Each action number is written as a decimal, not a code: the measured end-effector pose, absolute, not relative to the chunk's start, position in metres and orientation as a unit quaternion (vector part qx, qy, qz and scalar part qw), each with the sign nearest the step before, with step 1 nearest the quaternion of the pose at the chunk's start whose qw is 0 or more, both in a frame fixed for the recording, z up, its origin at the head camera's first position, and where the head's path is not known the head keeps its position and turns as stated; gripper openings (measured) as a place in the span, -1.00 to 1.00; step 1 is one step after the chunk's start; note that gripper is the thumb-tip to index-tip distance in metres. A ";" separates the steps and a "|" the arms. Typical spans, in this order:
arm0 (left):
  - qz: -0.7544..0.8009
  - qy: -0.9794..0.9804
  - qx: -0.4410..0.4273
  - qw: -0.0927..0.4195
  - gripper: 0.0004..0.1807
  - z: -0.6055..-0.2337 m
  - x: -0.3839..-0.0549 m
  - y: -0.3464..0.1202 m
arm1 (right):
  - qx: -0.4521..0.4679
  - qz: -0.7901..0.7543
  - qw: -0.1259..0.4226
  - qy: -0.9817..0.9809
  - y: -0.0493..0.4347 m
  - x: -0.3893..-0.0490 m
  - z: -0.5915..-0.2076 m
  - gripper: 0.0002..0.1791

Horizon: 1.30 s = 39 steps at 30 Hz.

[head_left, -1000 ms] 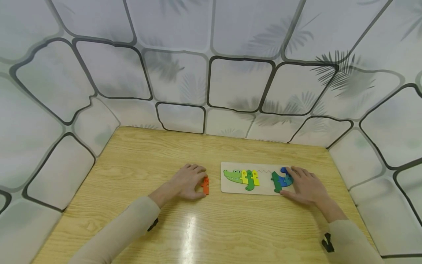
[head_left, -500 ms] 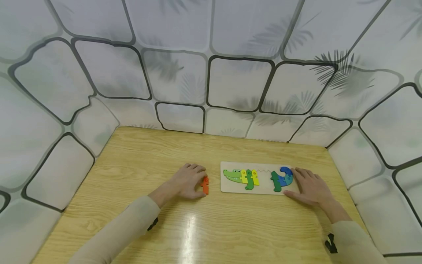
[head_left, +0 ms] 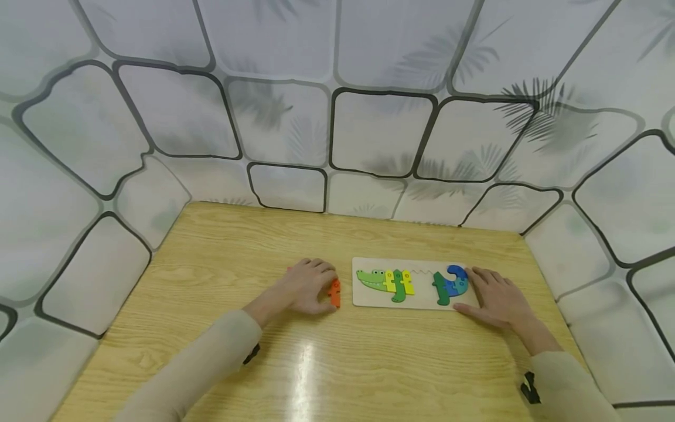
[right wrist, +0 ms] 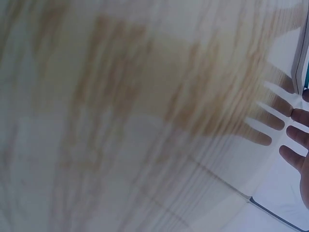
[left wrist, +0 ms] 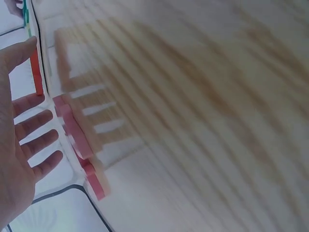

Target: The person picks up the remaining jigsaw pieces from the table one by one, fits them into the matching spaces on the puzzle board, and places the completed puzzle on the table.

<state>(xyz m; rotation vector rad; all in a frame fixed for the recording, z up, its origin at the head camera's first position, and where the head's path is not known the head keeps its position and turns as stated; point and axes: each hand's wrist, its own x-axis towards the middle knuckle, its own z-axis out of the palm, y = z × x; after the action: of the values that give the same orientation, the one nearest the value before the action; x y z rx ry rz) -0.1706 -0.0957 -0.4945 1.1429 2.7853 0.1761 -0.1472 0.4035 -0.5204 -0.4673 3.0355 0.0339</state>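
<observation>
In the head view my left hand [head_left: 308, 286] pinches an orange puzzle piece [head_left: 335, 293] between thumb and index finger, left of the board. The left wrist view shows that orange piece raised off the table, while pink-red pieces [left wrist: 76, 130] lie below the other fingers. The pale wooden puzzle board [head_left: 424, 300] carries a green crocodile head [head_left: 371, 280], yellow and green body pieces [head_left: 399, 284], a dark green leg piece [head_left: 442, 290] and a blue tail [head_left: 459, 278]. My right hand [head_left: 498, 298] rests at the board's right edge, fingers fairly straight.
The wood-grain table [head_left: 348, 363] has a pale patterned wall [head_left: 295, 187] along its back and both sides. A bit of orange [head_left: 289, 268] shows behind my left hand, mostly hidden by it.
My left hand has shifted slightly right with the orange puzzle piece, uncovering orange behind it. My right hand has drawn right off the blue tail to the board's edge.
</observation>
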 end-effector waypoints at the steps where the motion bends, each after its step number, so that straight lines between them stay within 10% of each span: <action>1: 0.058 0.921 0.380 0.062 -0.20 -0.494 -0.171 -0.094 | -0.152 0.011 0.036 0.988 0.404 -0.148 -0.521 0.19; 39: 0.050 0.920 0.386 0.038 -0.20 -0.484 -0.189 -0.018 | -0.146 0.009 0.038 0.989 0.402 -0.147 -0.521 0.20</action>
<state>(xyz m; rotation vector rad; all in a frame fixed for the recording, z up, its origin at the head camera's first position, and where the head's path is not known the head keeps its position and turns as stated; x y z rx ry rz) -0.1888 -0.0183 -0.4836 1.1840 2.8233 0.1531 -0.1473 0.4020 -0.5206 -0.4473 3.0322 0.0268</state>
